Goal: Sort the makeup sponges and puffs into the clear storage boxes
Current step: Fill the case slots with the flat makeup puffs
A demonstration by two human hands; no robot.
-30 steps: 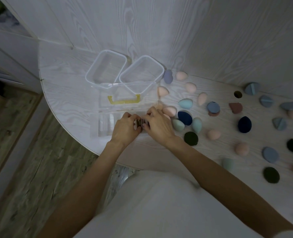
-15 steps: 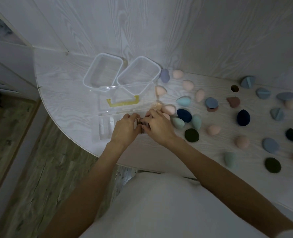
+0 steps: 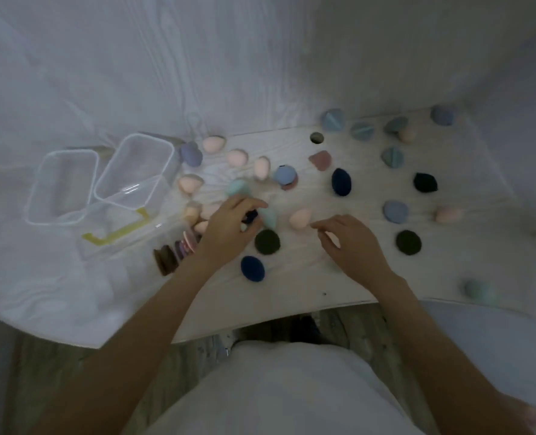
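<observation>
My left hand [image 3: 229, 229] arches over a dark blue puff [image 3: 249, 216] and pinches it between fingers and thumb, beside a teal sponge [image 3: 268, 217]. To its right, my right hand [image 3: 351, 243] hovers with loosely curled fingers and holds nothing; its fingertips are close to a peach sponge [image 3: 299, 218]. A long clear box [image 3: 116, 229] with a yellow handle holds a row of upright puffs [image 3: 179, 251]. Two clear boxes [image 3: 62, 186] [image 3: 135, 171] stand empty behind it. Several sponges and puffs lie scattered on the table.
A dark green puff [image 3: 266, 241] and a navy puff [image 3: 252, 268] lie just below my hands. More puffs, such as a blue one [image 3: 395, 211] and a black one [image 3: 425, 182], lie to the right. The table edge [image 3: 276, 315] runs close to my body. The wall rises behind.
Both hands have left the front of the long box and moved right among the loose sponges. The view has swung right, and the puffs in the box now show.
</observation>
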